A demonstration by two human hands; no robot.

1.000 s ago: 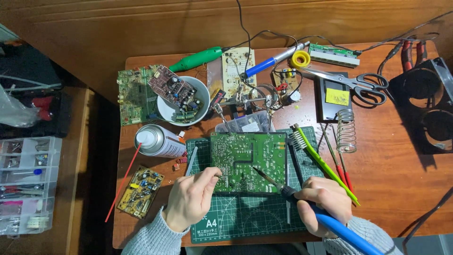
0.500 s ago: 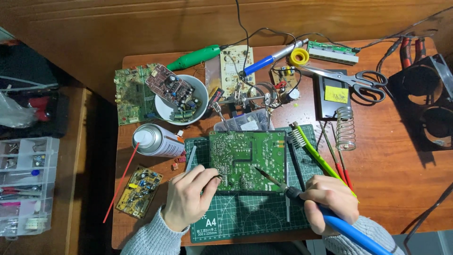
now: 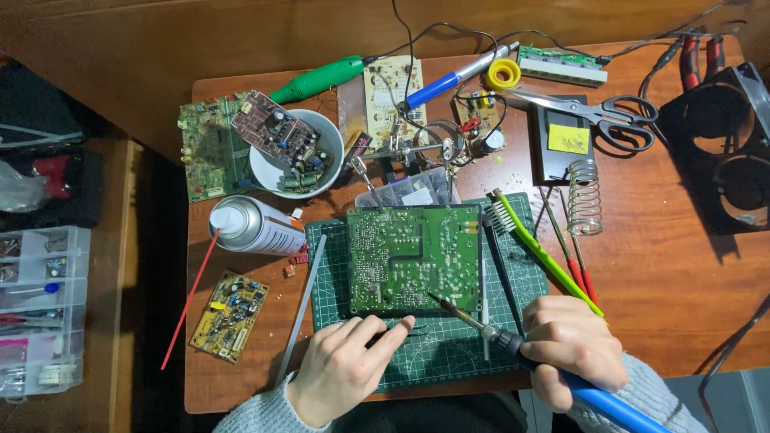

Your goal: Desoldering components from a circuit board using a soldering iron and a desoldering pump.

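A green circuit board (image 3: pixel 413 256) lies solder side up on a green cutting mat (image 3: pixel 449 353). My right hand (image 3: pixel 573 349) grips a blue-handled soldering iron (image 3: pixel 481 327), its tip touching the board's lower edge. My left hand (image 3: pixel 349 365) rests on the mat just below the board's lower left corner, fingers extended and pinching what looks like a thin solder wire.
A spray can (image 3: pixel 253 226) with a red straw, a white bowl (image 3: pixel 293 152) of boards, a small yellow board (image 3: pixel 231 314), a green brush (image 3: pixel 541 248), a coil iron stand (image 3: pixel 584 196), scissors (image 3: pixel 597 112) and a parts organiser (image 3: pixel 40 309) surround the mat.
My left hand has slid a little lower and rightward off the board's corner onto the mat. The soldering iron tip has dropped towards the board's lower edge.
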